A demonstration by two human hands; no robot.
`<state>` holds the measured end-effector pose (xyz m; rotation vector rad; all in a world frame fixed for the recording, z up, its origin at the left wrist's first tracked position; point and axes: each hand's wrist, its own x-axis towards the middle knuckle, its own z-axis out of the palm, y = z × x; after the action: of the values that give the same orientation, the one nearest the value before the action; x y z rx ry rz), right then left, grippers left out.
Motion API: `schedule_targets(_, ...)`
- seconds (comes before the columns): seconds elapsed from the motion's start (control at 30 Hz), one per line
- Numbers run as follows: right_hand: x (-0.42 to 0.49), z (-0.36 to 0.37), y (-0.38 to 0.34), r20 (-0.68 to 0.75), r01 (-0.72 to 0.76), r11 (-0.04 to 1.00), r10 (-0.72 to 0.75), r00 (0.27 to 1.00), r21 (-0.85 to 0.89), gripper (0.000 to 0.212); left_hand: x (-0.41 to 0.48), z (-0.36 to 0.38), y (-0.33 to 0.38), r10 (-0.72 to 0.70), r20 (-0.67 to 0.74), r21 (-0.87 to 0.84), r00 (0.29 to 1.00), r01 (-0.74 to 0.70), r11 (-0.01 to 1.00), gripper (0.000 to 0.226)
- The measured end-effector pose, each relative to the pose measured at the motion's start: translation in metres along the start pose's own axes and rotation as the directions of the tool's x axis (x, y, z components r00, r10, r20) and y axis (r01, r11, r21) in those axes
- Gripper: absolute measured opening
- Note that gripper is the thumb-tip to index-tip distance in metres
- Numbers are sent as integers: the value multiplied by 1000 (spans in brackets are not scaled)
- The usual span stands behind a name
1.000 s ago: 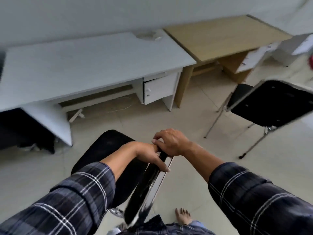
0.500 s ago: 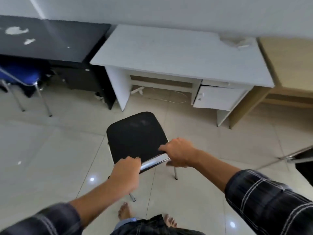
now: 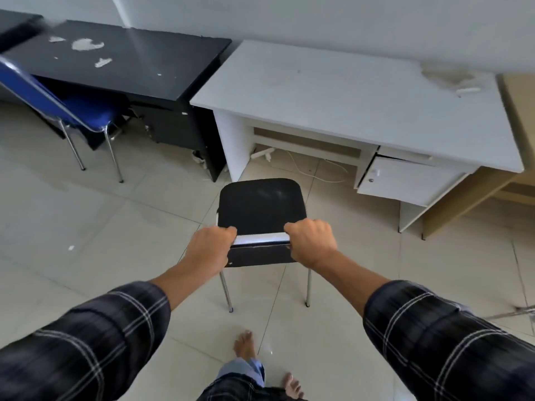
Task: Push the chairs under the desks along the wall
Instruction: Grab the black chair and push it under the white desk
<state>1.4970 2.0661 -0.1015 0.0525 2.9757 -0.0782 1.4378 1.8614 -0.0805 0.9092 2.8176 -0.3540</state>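
Note:
A black chair (image 3: 260, 205) with chrome legs stands on the tiled floor, its seat facing the white desk (image 3: 347, 99). My left hand (image 3: 210, 250) grips the left end of the backrest's top rail. My right hand (image 3: 311, 241) grips the right end. The seat's front edge is just short of the desk's open knee space. A blue chair (image 3: 86, 111) sits partly under the black desk (image 3: 130, 62) at the left.
The white desk has a drawer cabinet (image 3: 405, 180) on its right side. A power strip and white cable (image 3: 304, 166) lie on the floor beneath it. A wooden desk (image 3: 518, 111) adjoins at the right edge. Chrome legs of another chair (image 3: 515, 314) show at far right.
The chair has turned square to the white desk and moved closer to it. My hands have spread to the two ends of the backrest rail. The view has swung left.

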Motion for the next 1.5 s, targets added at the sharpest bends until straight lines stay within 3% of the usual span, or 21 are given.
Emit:
schedule_targets(0.33, 84, -11, 24, -23, -148, 987, 150, 988, 64, 16, 114, -20, -38, 138, -19, 19, 990, -138, 990, 19)
schedule_targets(0.77, 260, -41, 28, -28, -309, 947, 313, 949, 89, 6, 301, -45, -136, 274, -76, 28, 959, -273, 962, 16)
schedule_targets(0.93, 310, -43, 37, -32, -343, 935, 346, 938, 88, 7, 354, -43, -157, 290, -108, 14, 951, -290, 957, 27)
schedule_targets(1.3, 398, -60, 60, -20, -375, 923, 378, 926, 84, 14, 449, -47, -191, 314, -170, 14, 934, -317, 948, 26)
schedule_targets(1.5, 433, -61, 76, -51, -372, 926, 376, 925, 68, 7, 487, -53, -199, 339, -142, 39, 930, -337, 941, 23)
